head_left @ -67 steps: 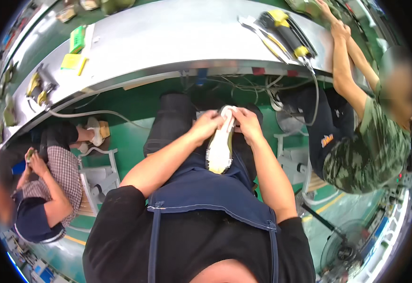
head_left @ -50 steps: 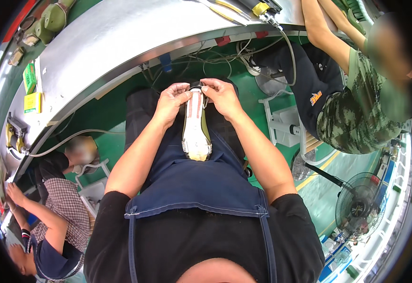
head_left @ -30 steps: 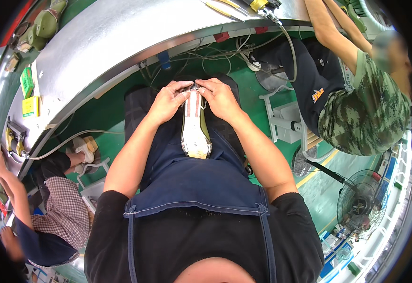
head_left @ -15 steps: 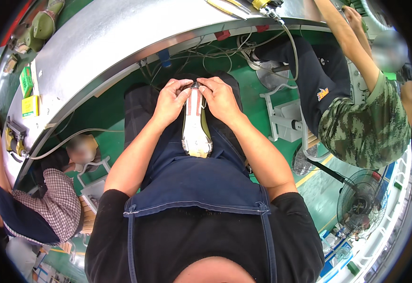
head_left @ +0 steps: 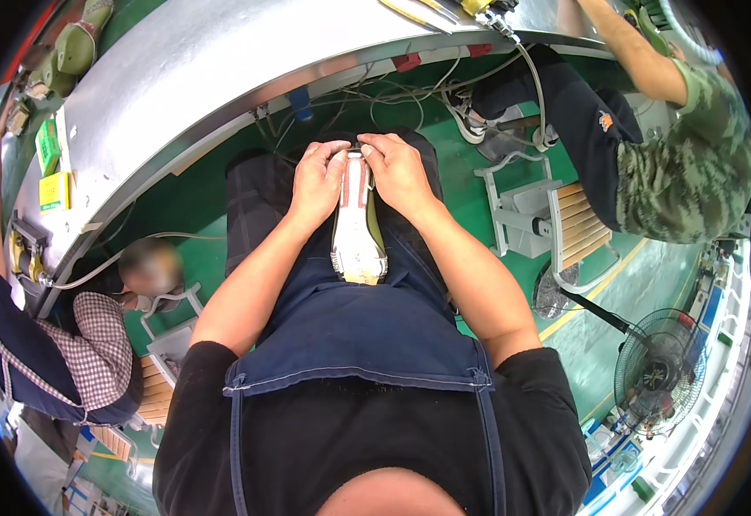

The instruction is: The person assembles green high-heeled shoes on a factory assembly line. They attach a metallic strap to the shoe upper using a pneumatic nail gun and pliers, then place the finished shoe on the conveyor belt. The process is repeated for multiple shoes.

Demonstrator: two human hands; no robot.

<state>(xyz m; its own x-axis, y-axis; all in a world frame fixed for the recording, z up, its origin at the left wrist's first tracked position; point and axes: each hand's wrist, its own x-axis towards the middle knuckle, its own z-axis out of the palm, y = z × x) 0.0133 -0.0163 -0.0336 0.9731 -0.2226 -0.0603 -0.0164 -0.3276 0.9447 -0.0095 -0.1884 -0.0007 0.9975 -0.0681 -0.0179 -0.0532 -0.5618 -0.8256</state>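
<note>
Head view: I see the shoe (head_left: pixel 358 225) lying lengthwise on my lap over the apron (head_left: pixel 354 322), sole up, heel toward my body and toe toward the surface (head_left: pixel 246 60). Resting it on the thighs looks like a way to steady it while both hands work at the far end. My left hand (head_left: pixel 318 178) curls over the toe from the left, its grip closed on the shoe's edge with fingertips pinched at the tip. My right hand (head_left: pixel 399 172) mirrors it from the right, fingers bent and pressed onto the same end. What the fingertips pinch I cannot tell.

Against the frame half a second back, hands and shoe sit in the same place; the neighbour's right arm (head_left: pixel 629 52) now reaches along the surface, and the person at left has shifted.
</note>
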